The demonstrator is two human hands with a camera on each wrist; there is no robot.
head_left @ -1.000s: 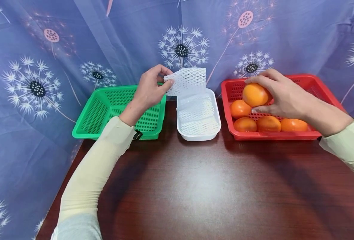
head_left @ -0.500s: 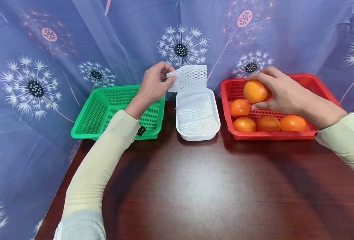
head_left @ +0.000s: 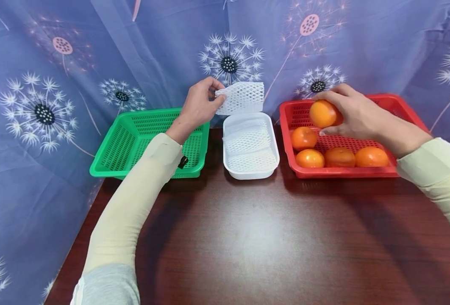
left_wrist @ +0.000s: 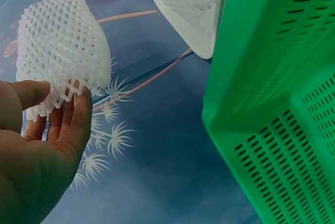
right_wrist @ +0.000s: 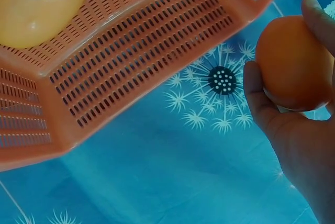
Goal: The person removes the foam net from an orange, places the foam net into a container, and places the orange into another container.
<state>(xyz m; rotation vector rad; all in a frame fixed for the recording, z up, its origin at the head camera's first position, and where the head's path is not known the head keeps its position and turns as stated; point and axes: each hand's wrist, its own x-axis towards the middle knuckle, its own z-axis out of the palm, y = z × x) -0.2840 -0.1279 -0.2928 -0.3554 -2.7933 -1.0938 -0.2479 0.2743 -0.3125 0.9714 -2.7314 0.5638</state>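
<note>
My left hand (head_left: 198, 103) pinches the lower end of a white foam fruit net (head_left: 244, 98) between thumb and fingers, above the back of the white tray. In the left wrist view the net (left_wrist: 63, 43) stands up from the fingertips, flattened and hollow-looking. More foam nets (head_left: 252, 137) lie in the white tray (head_left: 249, 175). My right hand (head_left: 358, 112) grips an orange (head_left: 321, 114) over the left part of the red basket (head_left: 347, 173). The thumb and fingers wrap its sides in the right wrist view. Several other oranges (head_left: 340, 157) rest in that basket.
A green basket (head_left: 148, 173) stands left of the white tray, partly behind my left forearm. Both baskets and the tray sit along the back of the dark wooden table (head_left: 248, 245). A blue dandelion-print cloth (head_left: 164, 46) hangs right behind them.
My left hand has shifted slightly right and up, lifting the foam net clear of the tray. My right hand holds the orange in nearly the same place.
</note>
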